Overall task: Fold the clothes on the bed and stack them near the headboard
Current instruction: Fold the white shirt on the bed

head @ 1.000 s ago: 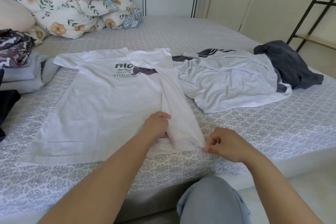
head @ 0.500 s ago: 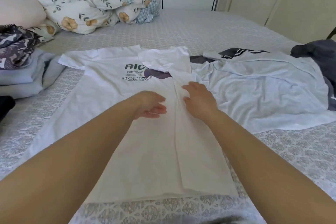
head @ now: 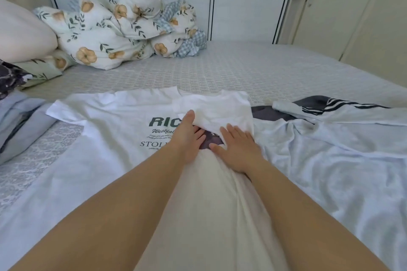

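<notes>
From my remote seat I saw the white T-shirt (head: 105, 160) spread flat across the centre and lower left of the frame on the bed (head: 242, 68), its right side folded inward over the green printed lettering. The left hand (head: 187, 136) lay at mid-frame with fingers straight, thumb raised against the edge of the folded-over sleeve and fingertips tucked just under it; it clutched nothing. The right hand (head: 236, 149) pressed flat on the folded panel just beside it, fingers spread and relaxed, palm down. To the right of the frame a pale grey garment (head: 330, 160) with dark striped trim lay crumpled, touching the T-shirt's folded edge. At the left edge sat a stack of folded bluish clothes (head: 19, 121), with a dark patterned piece (head: 8, 77) above it. In the upper left a floral duvet (head: 114, 35) was bunched against the white panelled headboard (head: 176, 2), next to a pale pillow (head: 19, 33).
</notes>
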